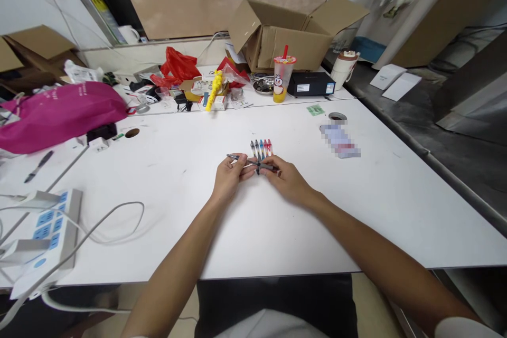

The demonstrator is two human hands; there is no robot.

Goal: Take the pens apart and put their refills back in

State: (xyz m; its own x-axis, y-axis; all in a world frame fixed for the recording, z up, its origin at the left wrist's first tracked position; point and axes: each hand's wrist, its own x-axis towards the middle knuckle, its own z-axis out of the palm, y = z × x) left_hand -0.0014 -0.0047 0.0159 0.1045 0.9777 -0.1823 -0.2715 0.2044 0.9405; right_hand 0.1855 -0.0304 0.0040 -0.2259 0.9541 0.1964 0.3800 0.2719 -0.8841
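Note:
Both hands meet over the middle of the white table (293, 222). A slim dark pen (249, 161) runs sideways between them. My left hand (231, 175) is closed around its thinner end, which sticks out to the left past the thumb. At the thicker grey end, the fingers of my right hand (291, 179) pinch it. A short dark piece crosses the pen between the hands; whether it is a separate part I cannot tell. Just beyond the fingertips lie several pens (260, 146) side by side, with dark, blue and red ends; their near parts are partly hidden by the hands.
A white power strip (71, 229) with cables lies at left. Toward the back stand a drink cup (279, 82), a black box (311, 84) and an open cardboard box (291, 45). A pink bag (67, 113) is back left, a tape roll (337, 116) at right.

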